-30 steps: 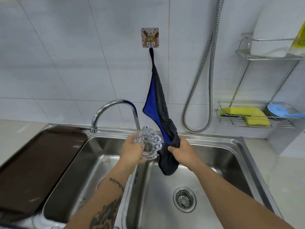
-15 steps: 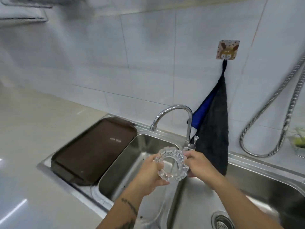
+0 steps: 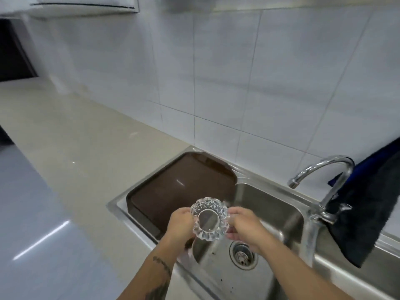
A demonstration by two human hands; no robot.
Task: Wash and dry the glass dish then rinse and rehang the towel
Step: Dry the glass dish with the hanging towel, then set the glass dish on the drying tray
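A round cut-glass dish (image 3: 208,218) is held upright on its edge between both hands, above the left rim of the steel sink (image 3: 268,192). My left hand (image 3: 180,227) grips its left side and my right hand (image 3: 243,227) grips its right side. The dark towel (image 3: 368,213) with a blue lining hangs at the far right behind the chrome tap (image 3: 329,182), touched by neither hand. Its hook is out of view.
A brown tray (image 3: 181,189) lies on the drainboard left of the basin. The drain strainer (image 3: 243,254) sits below my right hand. Beige countertop (image 3: 75,148) stretches away to the left, against a white tiled wall (image 3: 238,72).
My right hand let go of the towel and took the dish's right side. The view swung left, and the dish moved from under the tap toward the tray side of the sink.
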